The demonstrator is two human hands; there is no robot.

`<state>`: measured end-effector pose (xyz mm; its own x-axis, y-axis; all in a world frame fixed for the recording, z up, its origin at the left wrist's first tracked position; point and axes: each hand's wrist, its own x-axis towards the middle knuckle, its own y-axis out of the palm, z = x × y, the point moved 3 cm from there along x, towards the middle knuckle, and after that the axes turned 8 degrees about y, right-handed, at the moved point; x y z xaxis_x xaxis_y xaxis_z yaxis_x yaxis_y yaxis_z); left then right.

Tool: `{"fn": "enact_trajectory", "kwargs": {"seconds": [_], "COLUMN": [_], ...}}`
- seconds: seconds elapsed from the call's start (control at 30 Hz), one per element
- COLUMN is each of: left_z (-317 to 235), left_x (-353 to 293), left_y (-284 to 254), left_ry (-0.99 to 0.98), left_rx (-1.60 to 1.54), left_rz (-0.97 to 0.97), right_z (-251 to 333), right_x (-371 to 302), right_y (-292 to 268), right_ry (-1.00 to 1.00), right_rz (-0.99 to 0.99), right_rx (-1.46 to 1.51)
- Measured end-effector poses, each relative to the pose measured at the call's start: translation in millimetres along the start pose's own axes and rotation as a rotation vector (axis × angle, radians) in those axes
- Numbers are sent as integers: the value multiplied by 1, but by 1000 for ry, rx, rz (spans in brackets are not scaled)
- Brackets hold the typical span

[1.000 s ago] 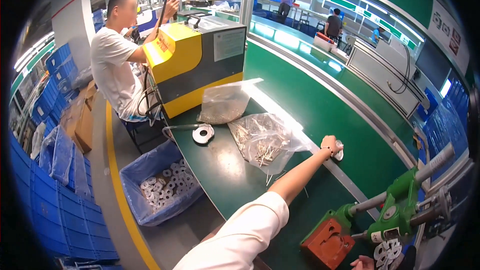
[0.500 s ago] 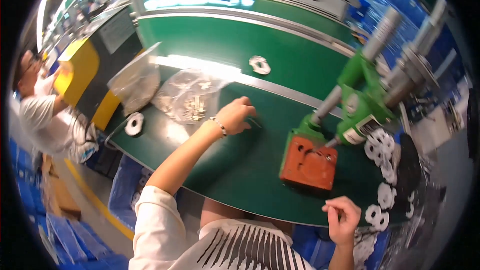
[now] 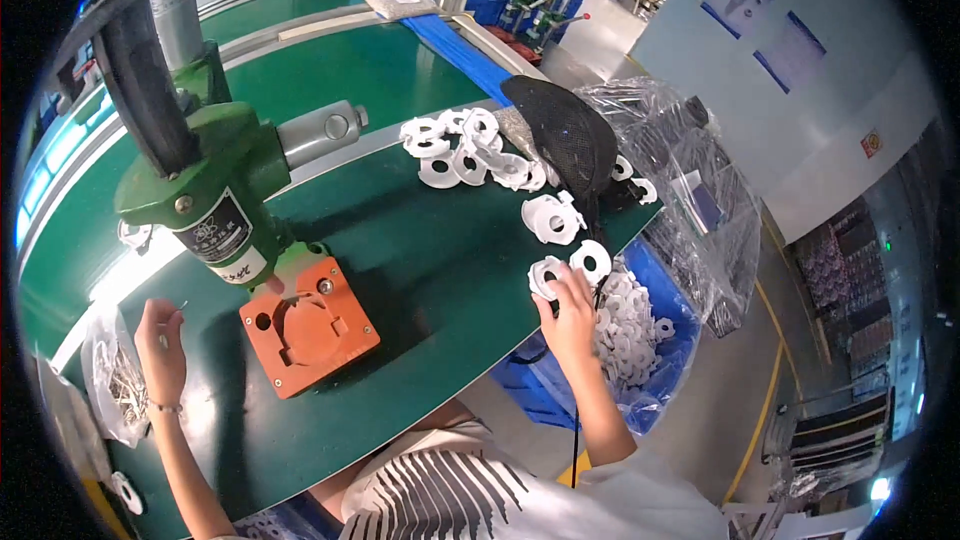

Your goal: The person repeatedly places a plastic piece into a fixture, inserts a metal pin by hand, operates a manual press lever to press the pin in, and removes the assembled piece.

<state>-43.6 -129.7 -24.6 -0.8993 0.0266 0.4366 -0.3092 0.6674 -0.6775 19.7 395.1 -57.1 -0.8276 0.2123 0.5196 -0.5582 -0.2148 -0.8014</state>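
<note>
My right hand (image 3: 571,320) is at the right edge of the green table, its fingers closed on a white plastic ring part (image 3: 544,275). A second white ring (image 3: 591,262) lies right beside those fingers. My left hand (image 3: 162,350) is raised on the left, pinching a thin metal pin (image 3: 183,305). Between my hands stands a green hand press (image 3: 215,195) over an orange fixture block (image 3: 312,330), whose round recess holds no part. Beside my left hand lies a clear plastic bag (image 3: 122,380) with many thin pins in it.
Several white plastic parts (image 3: 470,155) lie in a heap near a black mesh cap (image 3: 570,130). Another white part (image 3: 552,219) sits closer. Below the table's right edge is a blue bin (image 3: 665,380) of white parts. A white part (image 3: 127,492) lies at the lower left.
My view has swung to the right. My right hand has gone from empty near the table's front edge to gripping a white ring part. My left hand still pinches the pin, now left of the press.
</note>
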Motion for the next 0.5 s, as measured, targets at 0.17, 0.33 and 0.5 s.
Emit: {"fn": "enact_trajectory", "kwargs": {"seconds": [0.17,0.33,0.5], "left_z": [-7,-18,-32], "left_x": [-20,-30,-30], "left_y": [7,15,21], "left_ry": [102,53,113], "left_rx": [-50,-133,-125], "left_rz": [-152,-175,-137], "right_z": [33,87,147], "right_x": [12,14,33], "right_y": [2,11,19], "right_ry": [-144,337,459], "right_rz": [47,468,1157], "right_rx": [99,1251,1525]}}
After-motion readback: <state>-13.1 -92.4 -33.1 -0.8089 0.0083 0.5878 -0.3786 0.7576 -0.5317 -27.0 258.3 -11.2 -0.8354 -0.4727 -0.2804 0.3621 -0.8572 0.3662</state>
